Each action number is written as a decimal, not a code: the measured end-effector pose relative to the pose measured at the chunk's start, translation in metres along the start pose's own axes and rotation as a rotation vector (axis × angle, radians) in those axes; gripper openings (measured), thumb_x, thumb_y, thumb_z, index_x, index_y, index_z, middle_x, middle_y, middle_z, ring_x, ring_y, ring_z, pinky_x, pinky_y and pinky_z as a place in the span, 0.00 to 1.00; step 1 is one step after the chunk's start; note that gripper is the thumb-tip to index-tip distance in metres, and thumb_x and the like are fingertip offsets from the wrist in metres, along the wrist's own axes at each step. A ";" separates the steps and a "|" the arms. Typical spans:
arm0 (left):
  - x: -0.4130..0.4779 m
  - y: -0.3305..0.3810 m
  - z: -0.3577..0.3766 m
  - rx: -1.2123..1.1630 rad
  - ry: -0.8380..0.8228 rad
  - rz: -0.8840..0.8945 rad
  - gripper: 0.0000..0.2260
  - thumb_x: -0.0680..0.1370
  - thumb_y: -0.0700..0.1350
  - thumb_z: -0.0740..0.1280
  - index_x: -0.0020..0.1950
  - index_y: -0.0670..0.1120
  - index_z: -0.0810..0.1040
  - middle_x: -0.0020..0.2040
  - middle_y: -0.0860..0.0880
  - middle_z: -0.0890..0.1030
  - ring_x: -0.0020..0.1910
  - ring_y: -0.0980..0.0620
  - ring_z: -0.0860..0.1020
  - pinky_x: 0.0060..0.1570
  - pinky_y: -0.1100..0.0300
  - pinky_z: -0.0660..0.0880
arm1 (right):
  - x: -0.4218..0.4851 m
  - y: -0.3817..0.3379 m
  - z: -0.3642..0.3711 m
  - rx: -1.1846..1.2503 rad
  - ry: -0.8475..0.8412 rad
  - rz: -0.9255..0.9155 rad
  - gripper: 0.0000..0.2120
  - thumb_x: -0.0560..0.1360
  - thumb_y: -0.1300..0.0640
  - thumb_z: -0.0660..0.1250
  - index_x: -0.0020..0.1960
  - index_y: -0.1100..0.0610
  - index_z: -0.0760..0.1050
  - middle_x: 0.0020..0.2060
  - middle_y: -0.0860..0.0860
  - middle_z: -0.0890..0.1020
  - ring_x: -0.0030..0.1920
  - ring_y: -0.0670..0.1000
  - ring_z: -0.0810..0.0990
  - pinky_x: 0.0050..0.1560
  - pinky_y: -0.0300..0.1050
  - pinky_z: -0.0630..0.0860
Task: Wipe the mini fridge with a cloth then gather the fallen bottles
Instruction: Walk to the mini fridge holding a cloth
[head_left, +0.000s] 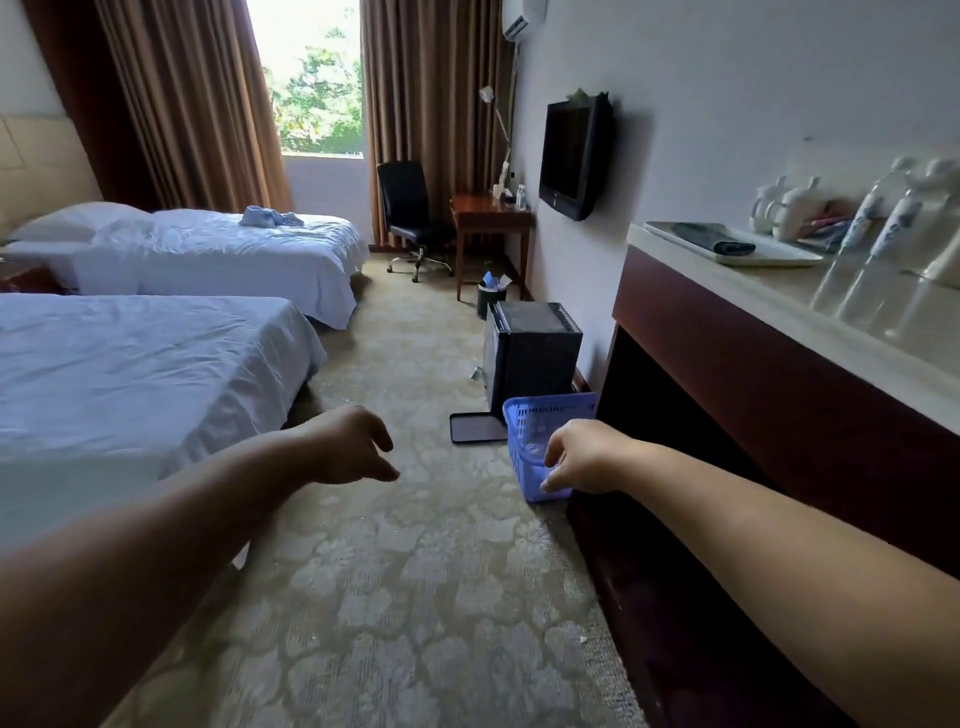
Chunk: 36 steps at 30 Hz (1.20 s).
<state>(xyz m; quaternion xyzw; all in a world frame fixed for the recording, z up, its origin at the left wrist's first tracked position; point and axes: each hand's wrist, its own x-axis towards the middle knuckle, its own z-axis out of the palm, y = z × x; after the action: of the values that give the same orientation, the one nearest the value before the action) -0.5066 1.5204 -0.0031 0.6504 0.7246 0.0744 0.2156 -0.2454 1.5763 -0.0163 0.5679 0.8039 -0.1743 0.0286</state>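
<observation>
Presently, items as I see them through the head view:

1. Left hand (348, 447): held out over the carpet (415, 597), fingers loosely curled, holding nothing, beside the near bed (130, 374).
2. Right hand (584, 457): at the near rim of the blue basket (550, 410), fingers bent toward it. I cannot tell whether they grip the rim or only touch it.
3. Blue basket: on the carpet against the foot of the desk (701, 275). Something clear shows through its mesh, too blurred to name.
4. Mini fridge (540, 348): black, upright on the floor by the wall, just behind the basket, below the wall TV (571, 156).
5. Flat black panel (475, 428): lying on the carpet, left of the basket, at the fridge's front corner.
6. Desk top: a white tray (769, 254) carrying a dark folded cloth (714, 239), white cups (784, 210) behind it, and clear bottles (857, 244) standing upright nearest me.
7. Far bed (223, 254): white linen, with a pale bundle lying on it.
8. Small bin (491, 296): on the floor beyond the fridge.

The 2 hands are well apart.
</observation>
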 end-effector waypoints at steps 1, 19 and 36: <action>0.016 0.000 -0.002 0.009 -0.009 0.012 0.22 0.69 0.50 0.74 0.60 0.44 0.78 0.56 0.46 0.81 0.50 0.50 0.80 0.51 0.60 0.77 | 0.012 0.003 -0.002 0.002 0.004 0.011 0.17 0.70 0.51 0.73 0.55 0.59 0.81 0.52 0.53 0.82 0.53 0.51 0.79 0.53 0.44 0.76; 0.360 0.047 -0.087 0.100 -0.119 0.339 0.21 0.70 0.48 0.74 0.62 0.44 0.77 0.58 0.46 0.80 0.53 0.49 0.79 0.52 0.59 0.76 | 0.242 0.049 -0.093 0.074 0.161 0.312 0.14 0.69 0.52 0.73 0.51 0.57 0.82 0.48 0.52 0.84 0.49 0.51 0.82 0.53 0.45 0.78; 0.542 0.240 -0.066 0.159 -0.106 0.739 0.17 0.70 0.50 0.73 0.55 0.45 0.81 0.51 0.49 0.82 0.43 0.55 0.77 0.44 0.64 0.71 | 0.335 0.163 -0.194 0.100 0.295 0.343 0.15 0.70 0.50 0.72 0.54 0.55 0.80 0.50 0.51 0.82 0.50 0.51 0.80 0.53 0.46 0.78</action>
<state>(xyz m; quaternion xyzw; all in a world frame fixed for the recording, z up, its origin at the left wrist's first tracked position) -0.3482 2.0942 0.0321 0.8853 0.4327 0.0569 0.1602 -0.1842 1.9872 0.0432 0.7162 0.6815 -0.1218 -0.0882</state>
